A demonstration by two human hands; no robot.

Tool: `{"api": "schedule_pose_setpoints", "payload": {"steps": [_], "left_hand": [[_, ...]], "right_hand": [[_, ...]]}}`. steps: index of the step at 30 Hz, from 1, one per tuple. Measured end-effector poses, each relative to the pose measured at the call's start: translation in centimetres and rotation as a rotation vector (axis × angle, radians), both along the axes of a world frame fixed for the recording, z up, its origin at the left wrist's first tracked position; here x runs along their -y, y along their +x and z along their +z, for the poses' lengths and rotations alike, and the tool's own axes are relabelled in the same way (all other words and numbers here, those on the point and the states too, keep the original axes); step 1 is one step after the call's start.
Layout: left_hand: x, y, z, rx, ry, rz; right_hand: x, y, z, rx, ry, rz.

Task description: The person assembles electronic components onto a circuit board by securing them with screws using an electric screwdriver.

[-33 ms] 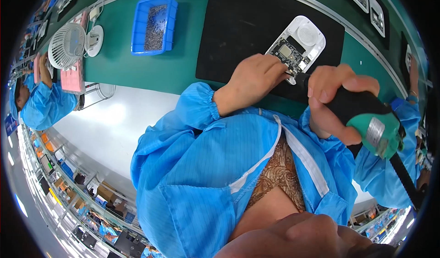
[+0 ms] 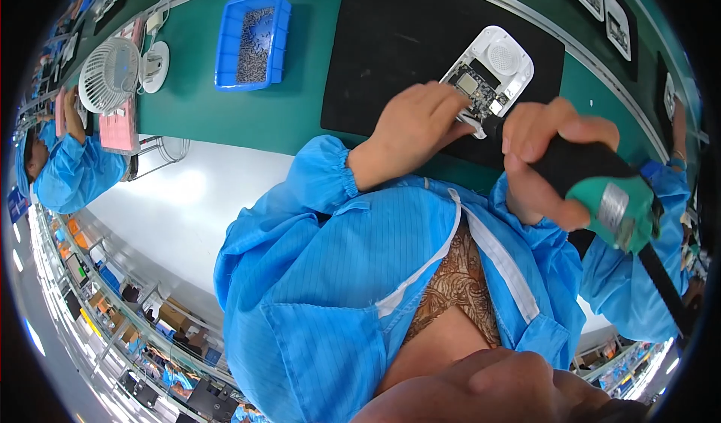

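A white plastic housing (image 2: 518, 44) with a round speaker grille and an exposed circuit board (image 2: 475, 85) lies slanted on a black mat (image 2: 405, 33). At its near left edge, my left hand (image 2: 417, 119) is closed, with fingertips pressed on the housing beside the board. My right hand (image 2: 544, 149) wraps round the black grip of a green-and-black electric screwdriver (image 2: 612, 201). The driver slants from lower right toward the housing's near end; its bit is too small to make out. What lies under my left fingertips is mostly hidden.
A blue bin (image 2: 282, 36) of small screws stands on the green table left of the mat. Farther left are a white fan (image 2: 111, 74) and a pink block (image 2: 119, 132). Similar white housings (image 2: 617, 29) lie at upper right. Co-workers in blue sit on both sides.
My left fingers have shifted slightly up along the housing's edge, baring more of its near corner. The screwdriver has drawn back a little from that corner.
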State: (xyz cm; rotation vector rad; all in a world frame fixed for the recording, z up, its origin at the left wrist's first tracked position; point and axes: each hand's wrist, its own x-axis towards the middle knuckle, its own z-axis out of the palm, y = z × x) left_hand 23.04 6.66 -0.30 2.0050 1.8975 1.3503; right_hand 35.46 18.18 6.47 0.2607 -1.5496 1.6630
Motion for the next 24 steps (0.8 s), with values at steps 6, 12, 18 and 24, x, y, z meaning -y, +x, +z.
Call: {"api": "schedule_pose_setpoints", "payload": {"steps": [6,12,18,24], "left_hand": [[1.3,-0.9,0.1,-0.243,-0.118,-0.111],[1.1,-0.9,-1.6,-0.224,-0.078,-0.084],[1.1,-1.6,-1.6,-0.23,-0.031,-0.095],[1.2,-1.7,-1.7,-0.227,-0.048,-0.101]], "right_hand": [[1.0,-2.6,0.8,0.253,-0.144,-0.398],[0.5,-4.5,-0.2,0.277,-0.078,-0.274],[0.9,-5.5,-1.0,0.283,-0.083,-0.282],[1.0,-5.9,-1.3,0.308,-0.108,-0.254]]}}
